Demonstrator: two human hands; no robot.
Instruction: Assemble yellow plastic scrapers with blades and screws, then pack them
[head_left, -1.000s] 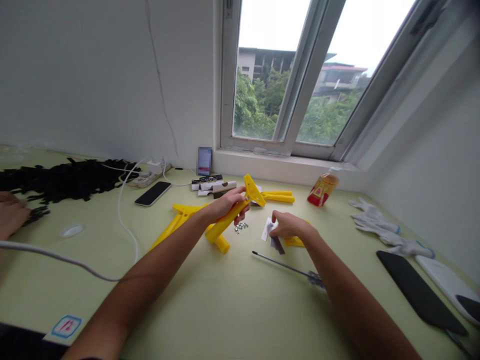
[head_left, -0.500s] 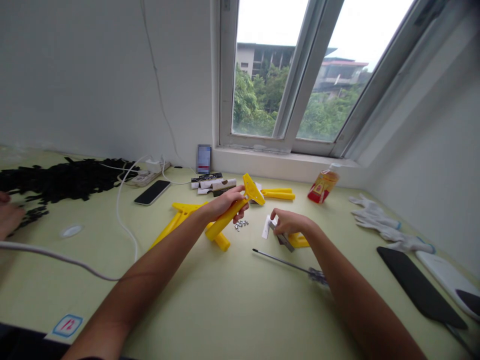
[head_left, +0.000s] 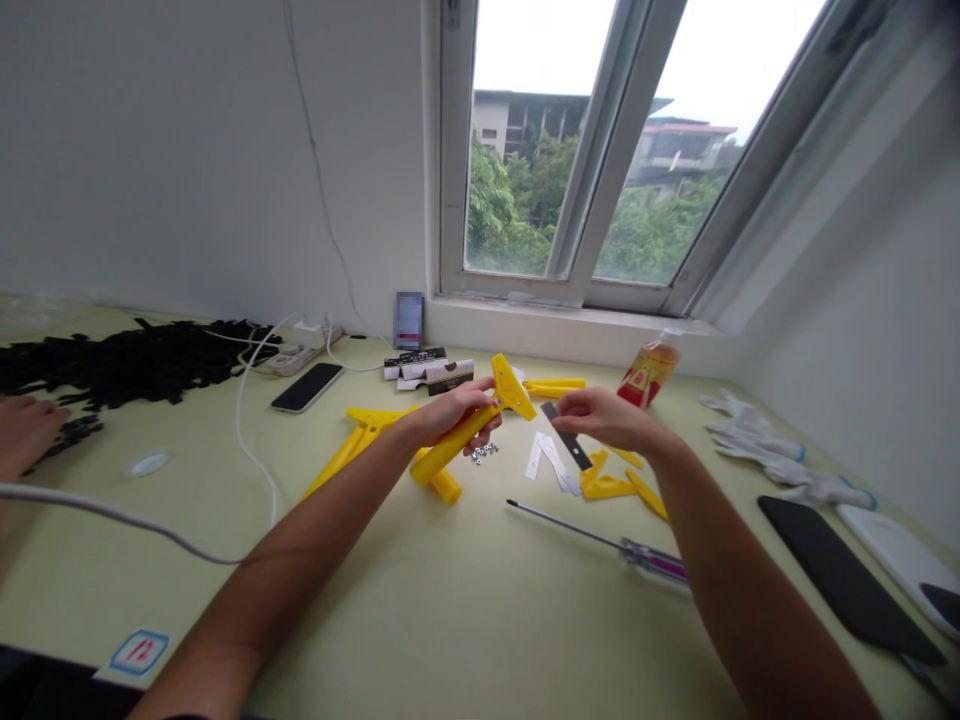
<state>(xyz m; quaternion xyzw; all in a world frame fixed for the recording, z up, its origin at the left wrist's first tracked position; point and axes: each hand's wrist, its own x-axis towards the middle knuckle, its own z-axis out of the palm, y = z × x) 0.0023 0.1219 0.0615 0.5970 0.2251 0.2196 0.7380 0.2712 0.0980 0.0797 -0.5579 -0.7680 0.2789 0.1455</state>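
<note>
My left hand [head_left: 463, 412] is wrapped round the handle of a yellow scraper [head_left: 512, 388], its wide head tilted up to the right. A flat dark scraper blade [head_left: 571, 446] with holes hangs from the pinched fingers of my right hand [head_left: 606, 416]. Below the blade lie white paper strips [head_left: 551, 460] and yellow plastic pieces [head_left: 604, 486]. Small metal nuts or screws [head_left: 484, 453] are scattered beside my left hand. More yellow scraper bodies [head_left: 367, 425] lie under and behind my left forearm. A screwdriver [head_left: 570, 524] with a clear and purple handle rests in front.
Small boxes [head_left: 450, 376] and a propped phone [head_left: 409, 320] stand at the back; another phone [head_left: 307, 387] lies left. A bottle [head_left: 649, 370], gloves [head_left: 757, 450] and a dark flat pad [head_left: 840, 570] are on the right. A white cable [head_left: 135, 515] crosses the left, near another person's hand [head_left: 30, 430].
My right hand has lifted the dark blade up off the table, uncovering the paper strips and yellow pieces. My left hand still holds the scraper, almost unmoved. The other person's hand has moved right.
</note>
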